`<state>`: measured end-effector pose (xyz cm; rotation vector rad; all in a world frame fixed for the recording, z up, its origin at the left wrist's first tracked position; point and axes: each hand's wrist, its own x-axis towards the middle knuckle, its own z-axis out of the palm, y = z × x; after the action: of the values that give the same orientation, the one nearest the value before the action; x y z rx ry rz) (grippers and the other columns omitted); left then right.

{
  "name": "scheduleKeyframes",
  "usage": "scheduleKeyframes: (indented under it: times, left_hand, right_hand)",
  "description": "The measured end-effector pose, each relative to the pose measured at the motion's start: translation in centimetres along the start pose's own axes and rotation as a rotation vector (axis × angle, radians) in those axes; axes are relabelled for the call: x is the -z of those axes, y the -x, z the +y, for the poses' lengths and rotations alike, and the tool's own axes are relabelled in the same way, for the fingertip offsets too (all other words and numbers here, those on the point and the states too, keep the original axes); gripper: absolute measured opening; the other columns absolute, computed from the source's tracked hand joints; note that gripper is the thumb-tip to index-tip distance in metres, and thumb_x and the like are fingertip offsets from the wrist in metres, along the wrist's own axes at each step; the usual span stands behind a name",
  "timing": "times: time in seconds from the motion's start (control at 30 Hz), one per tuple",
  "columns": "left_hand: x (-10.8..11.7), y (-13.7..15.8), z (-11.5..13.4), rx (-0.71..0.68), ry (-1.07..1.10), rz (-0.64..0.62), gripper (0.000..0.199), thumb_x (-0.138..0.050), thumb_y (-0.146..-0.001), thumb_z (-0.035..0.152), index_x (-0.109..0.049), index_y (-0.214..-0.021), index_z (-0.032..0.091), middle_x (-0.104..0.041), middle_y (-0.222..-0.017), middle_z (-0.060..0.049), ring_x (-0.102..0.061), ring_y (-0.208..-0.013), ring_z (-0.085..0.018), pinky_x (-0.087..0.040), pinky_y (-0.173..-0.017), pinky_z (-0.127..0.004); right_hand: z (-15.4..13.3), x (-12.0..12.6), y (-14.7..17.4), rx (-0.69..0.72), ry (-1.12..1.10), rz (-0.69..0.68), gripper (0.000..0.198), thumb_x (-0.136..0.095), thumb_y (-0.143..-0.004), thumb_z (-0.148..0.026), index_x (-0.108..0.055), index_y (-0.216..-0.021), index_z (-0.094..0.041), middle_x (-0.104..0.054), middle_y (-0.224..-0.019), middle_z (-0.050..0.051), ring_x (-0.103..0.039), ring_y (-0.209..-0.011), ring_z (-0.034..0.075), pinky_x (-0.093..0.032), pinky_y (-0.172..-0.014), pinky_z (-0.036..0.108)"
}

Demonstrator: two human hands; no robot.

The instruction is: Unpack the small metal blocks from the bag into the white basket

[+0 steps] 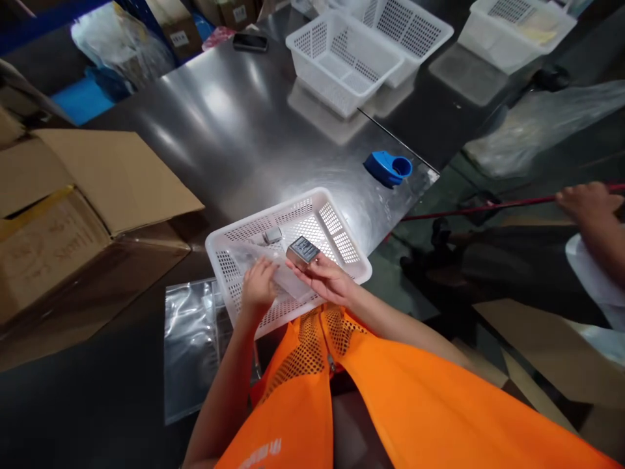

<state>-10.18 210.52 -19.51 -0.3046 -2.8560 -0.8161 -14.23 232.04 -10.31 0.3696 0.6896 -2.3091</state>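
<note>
Orange mesh vest fabric (pixel 371 404) fills the bottom of my view, and both my bare forearms reach out over it to a white perforated plastic basket (pixel 342 244) that sits at the near edge of the shiny steel table (pixel 219 137).

My right hand (pixel 328 279) lies over the basket's near side, palm partly up, fingers curled loosely around a small grey rectangular metal block (pixel 303 251) with a printed label on its top face; the block rests on my fingertips, just above the basket floor. My left hand (pixel 258 286) is beside it, fingers bent down and pinching a clear plastic bag (pixel 288 280) that lies flat in the basket between my two hands. A second small grey metal block (pixel 272 235) lies on the basket floor farther in, apart from both hands.

Left of the basket, a stack of clear plastic bags (pixel 188 339) lies on the dark surface, and beyond that stands an open brown cardboard box (pixel 73 202). Farther up the table are a blue plastic tape dispenser (pixel 389 168), two nested empty white baskets (pixel 351 55) and a black phone (pixel 250 42). At the right edge, another person's hand (pixel 588 202) holds a thin red rod (pixel 488 207).
</note>
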Motion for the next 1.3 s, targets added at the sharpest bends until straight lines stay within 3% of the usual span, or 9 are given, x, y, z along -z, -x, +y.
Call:
scheduleKeyframes:
  times: [0.13,0.37,0.5,0.7,0.9,1.1,1.2,1.3]
  left_hand:
    - [0.1,-0.3,0.4,0.041,0.015,-0.052,0.051,-0.039,-0.083,0.014,-0.077,-0.117,0.010,-0.071,-0.128,-0.017,-0.059,-0.135,-0.039,-0.052,-0.106,-0.062]
    - [-0.4,0.4,0.2,0.040,-0.002,-0.054,0.051,-0.043,-0.077,0.013,-0.077,-0.115,0.011,-0.071,-0.127,-0.018,-0.060,-0.135,-0.039,-0.054,-0.104,-0.060]
    - [-0.9,1.1,-0.1,-0.075,-0.062,0.065,0.045,-0.045,-0.078,0.010,-0.077,-0.110,0.010,-0.073,-0.119,-0.016,-0.066,-0.125,-0.040,-0.059,-0.094,-0.055]
    - [-1.2,2.3,0.2,-0.154,-0.117,0.154,0.041,-0.045,-0.079,0.004,-0.074,-0.108,0.007,-0.072,-0.122,-0.017,-0.066,-0.125,-0.042,-0.062,-0.090,-0.052]
    - [-1.4,2.7,0.2,-0.156,-0.106,0.152,0.036,-0.048,-0.083,0.005,-0.071,-0.110,0.008,-0.072,-0.121,-0.016,-0.066,-0.124,-0.042,-0.062,-0.089,-0.053]
    - [-1.7,2.7,-0.1,-0.170,-0.077,0.171,0.033,-0.048,-0.084,0.003,-0.070,-0.110,0.008,-0.071,-0.120,-0.018,-0.065,-0.124,-0.044,-0.062,-0.090,-0.054]
    - [-1.7,2.9,-0.2,-0.170,-0.064,0.154,0.032,-0.049,-0.086,0.003,-0.069,-0.110,0.007,-0.071,-0.122,-0.018,-0.064,-0.126,-0.043,-0.061,-0.094,-0.056]
    - [-1.8,3.1,-0.3,-0.165,-0.054,0.126,0.035,-0.049,-0.085,0.003,-0.070,-0.113,0.006,-0.070,-0.124,-0.019,-0.062,-0.128,-0.044,-0.060,-0.097,-0.058]
  right_hand:
    - [0.8,0.6,-0.3,0.097,0.152,-0.034,0.095,-0.095,-0.067,-0.020,-0.040,-0.143,-0.029,-0.068,-0.130,0.006,-0.068,-0.123,0.018,-0.053,-0.109,0.025]
    - [1.1,1.2,-0.6,0.218,0.290,-0.017,0.082,-0.095,-0.063,-0.019,-0.043,-0.127,-0.029,-0.062,-0.124,-0.001,-0.068,-0.119,0.017,-0.053,-0.103,0.027]
    - [1.0,1.0,-0.5,0.236,0.344,0.043,0.084,-0.094,-0.057,-0.015,-0.041,-0.121,-0.028,-0.061,-0.116,-0.001,-0.068,-0.102,0.014,-0.055,-0.093,0.026]
    - [0.5,0.0,0.1,0.103,0.164,0.022,0.080,-0.074,-0.050,-0.002,-0.036,-0.116,-0.026,-0.069,-0.104,-0.001,-0.071,-0.112,0.022,-0.053,-0.104,0.033]
    - [-0.2,-0.5,0.2,-0.106,-0.021,0.019,0.070,-0.060,-0.047,-0.012,-0.043,-0.114,-0.023,-0.073,-0.094,0.001,-0.074,-0.094,0.026,-0.058,-0.099,0.047]
    - [-0.3,-0.9,0.1,-0.137,-0.024,0.012,0.068,-0.060,-0.050,-0.017,-0.044,-0.117,-0.023,-0.073,-0.095,0.001,-0.073,-0.096,0.026,-0.053,-0.108,0.051]
    - [0.3,-0.9,0.2,-0.092,0.158,0.015,0.075,-0.074,-0.058,-0.024,-0.036,-0.123,-0.025,-0.070,-0.107,0.003,-0.073,-0.096,0.025,-0.056,-0.103,0.052]
    - [1.3,-0.4,0.2,0.249,0.655,0.117,0.086,-0.091,-0.064,-0.037,-0.033,-0.126,-0.027,-0.063,-0.117,0.006,-0.069,-0.104,0.023,-0.058,-0.099,0.046]
